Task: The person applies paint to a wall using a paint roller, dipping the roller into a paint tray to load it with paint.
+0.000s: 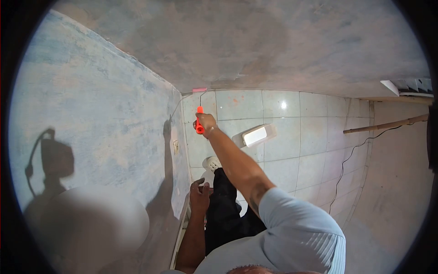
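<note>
My right hand (208, 122) is closed around the orange handle of a small paint roller (200, 111). The roller's pink sleeve touches or lies very close to the base of the wall ahead, near the corner. Low by my knee, my left hand (199, 197) holds nothing visible, its fingers loosely bent and apart. To the right of my right arm, a white paint tray (272, 131) containing white paint (254, 136) rests on the tiled floor (280, 105).
On the left rises a patchy blue-white wall (91, 91) with a socket (176, 146). The wall ahead (205, 41) is grey. At right are a wooden pole (383, 125) and a black cable (349, 160) along the floor. My shoe (213, 163) stands near the left wall.
</note>
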Available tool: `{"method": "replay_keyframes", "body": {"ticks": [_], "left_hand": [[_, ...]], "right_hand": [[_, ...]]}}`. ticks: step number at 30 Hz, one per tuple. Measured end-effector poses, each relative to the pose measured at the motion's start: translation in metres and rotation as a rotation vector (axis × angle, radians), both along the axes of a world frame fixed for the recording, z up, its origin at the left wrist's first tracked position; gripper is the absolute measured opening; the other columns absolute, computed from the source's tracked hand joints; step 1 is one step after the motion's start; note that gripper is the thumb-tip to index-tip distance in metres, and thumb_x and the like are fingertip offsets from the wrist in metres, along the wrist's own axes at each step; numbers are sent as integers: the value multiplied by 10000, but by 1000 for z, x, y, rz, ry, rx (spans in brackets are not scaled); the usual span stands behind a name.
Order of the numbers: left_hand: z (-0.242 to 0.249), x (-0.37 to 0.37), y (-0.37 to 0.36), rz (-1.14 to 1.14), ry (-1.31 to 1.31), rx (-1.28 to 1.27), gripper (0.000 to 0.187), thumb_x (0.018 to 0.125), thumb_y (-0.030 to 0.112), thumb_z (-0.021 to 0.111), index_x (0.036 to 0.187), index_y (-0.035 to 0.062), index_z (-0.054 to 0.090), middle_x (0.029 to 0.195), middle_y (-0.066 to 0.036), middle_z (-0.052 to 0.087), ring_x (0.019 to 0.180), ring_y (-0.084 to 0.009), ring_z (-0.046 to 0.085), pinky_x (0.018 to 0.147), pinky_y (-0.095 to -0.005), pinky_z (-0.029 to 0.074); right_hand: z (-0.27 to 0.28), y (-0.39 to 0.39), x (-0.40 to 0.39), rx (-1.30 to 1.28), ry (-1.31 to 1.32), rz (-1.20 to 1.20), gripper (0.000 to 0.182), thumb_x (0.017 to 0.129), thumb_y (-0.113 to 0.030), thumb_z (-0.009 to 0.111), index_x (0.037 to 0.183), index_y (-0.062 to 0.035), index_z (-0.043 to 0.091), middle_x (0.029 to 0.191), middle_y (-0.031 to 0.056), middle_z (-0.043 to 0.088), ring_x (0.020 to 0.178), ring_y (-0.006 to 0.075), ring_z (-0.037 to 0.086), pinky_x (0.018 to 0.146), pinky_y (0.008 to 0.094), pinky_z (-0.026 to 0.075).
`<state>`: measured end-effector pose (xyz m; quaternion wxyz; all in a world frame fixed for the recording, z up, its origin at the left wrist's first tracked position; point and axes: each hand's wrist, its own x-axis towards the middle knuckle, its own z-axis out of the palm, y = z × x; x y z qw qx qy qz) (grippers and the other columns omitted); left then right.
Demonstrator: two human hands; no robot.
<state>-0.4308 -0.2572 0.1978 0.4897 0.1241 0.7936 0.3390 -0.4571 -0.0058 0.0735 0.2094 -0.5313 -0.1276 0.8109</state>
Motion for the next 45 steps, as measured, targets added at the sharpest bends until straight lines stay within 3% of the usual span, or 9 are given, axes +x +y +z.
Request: {"method": "replay_keyframes", "body": {"ticks": [3,8,10,18,25,32,35,41,45], "left_hand": [[3,1,0,38,-41,59,298,919,112,540,1142,-79,489,834,-144,623,752,-205,654,707,-305,549],[-35,4,-33,-256,221,-20,243,896,120,571,1053,-55,510,826,-126,621,766,-224,654,731,-304,519],[-44,12,-36,45,79,187,222,884,140,593,989,-42,520,815,-116,617,763,-215,641,704,-300,498],[-31,10,-14,-66,-78,-7,325,929,158,528,1170,-52,465,950,-141,653,821,-183,632,726,-286,480],[-37,5,-14,-81,82,53,285,889,141,575,1094,-53,540,872,-166,621,698,-196,654,630,-304,514],[-45,12,-3,-50,-73,-16,300,901,149,574,1112,-61,531,967,-158,590,685,-185,640,593,-281,517],[-45,7,-3,-190,102,75,318,905,171,563,1129,-51,523,1035,-175,589,713,-207,635,600,-287,517],[-58,4,-11,-222,74,40,315,868,179,597,1090,-40,550,1000,-206,595,825,-246,657,683,-347,521],[-99,15,-19,-125,-15,48,321,879,222,588,1079,-28,563,1030,-214,597,887,-317,632,776,-386,493]], "right_hand": [[8,-3,12,12,-127,150,256,878,-197,541,802,46,514,586,118,533,483,230,529,469,347,401],[195,-69,106,-24,-68,133,328,914,-256,524,729,14,551,594,103,562,488,174,531,476,316,410],[188,-68,106,-7,-116,155,319,910,-253,534,746,20,553,597,104,562,485,181,536,469,322,411],[-4,7,35,13,-226,53,269,900,-206,534,740,9,518,592,103,543,463,205,492,453,348,377],[198,-49,126,41,-135,151,279,883,-208,565,754,38,540,589,109,544,440,221,521,431,353,399],[-14,4,76,56,-131,110,263,875,-204,562,788,44,544,606,127,571,483,224,546,452,354,405],[-27,5,76,56,-159,122,277,867,-214,565,765,42,546,611,128,577,492,222,540,463,358,403],[219,-62,157,48,-110,148,248,905,-211,524,805,16,532,566,75,511,395,164,471,397,290,382],[198,-56,154,37,-143,120,260,904,-218,540,803,22,542,589,87,533,442,176,513,409,304,400]]}}
